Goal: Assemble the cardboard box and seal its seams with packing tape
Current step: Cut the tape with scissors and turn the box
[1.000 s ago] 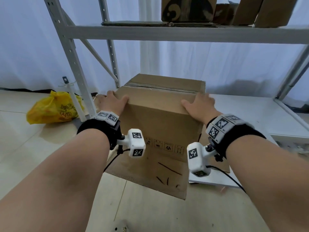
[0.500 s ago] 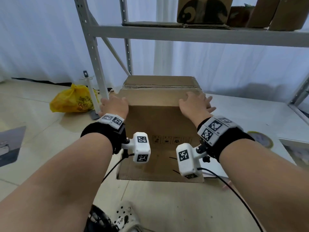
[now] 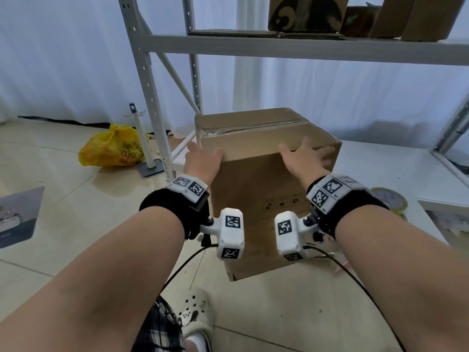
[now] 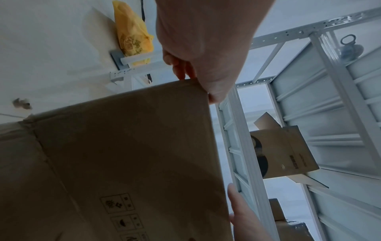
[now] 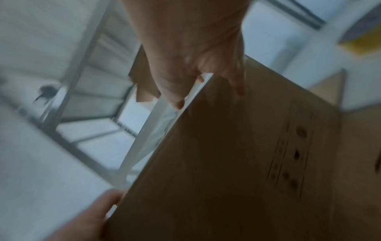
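Observation:
A brown cardboard box [image 3: 256, 189] stands upright on the floor in front of me, one corner turned toward me. Its top flaps are closed, with a rough taped seam [image 3: 248, 127] across them. My left hand [image 3: 203, 158] grips the near top-left corner, thumb on the top edge and fingers round the side. My right hand [image 3: 304, 158] holds the near top edge further right, fingers spread over the top and thumb on the front face. The left wrist view shows the box front [image 4: 123, 154] under my left hand [image 4: 198, 48]. A tape roll [image 3: 389, 199] lies on the white platform to the right.
A grey metal rack post [image 3: 147, 80] rises just left of the box, and its upper shelf holds cardboard boxes [image 3: 307, 11]. A yellow bag [image 3: 114, 147] and a white stand [image 3: 144, 146] sit on the floor at left. My foot in a white clog [image 3: 198, 313] is near.
The box has turned so its left corner faces me, and the front flap no longer lies out on the floor. Both hands kept hold of the top edge. The tape roll came into view.

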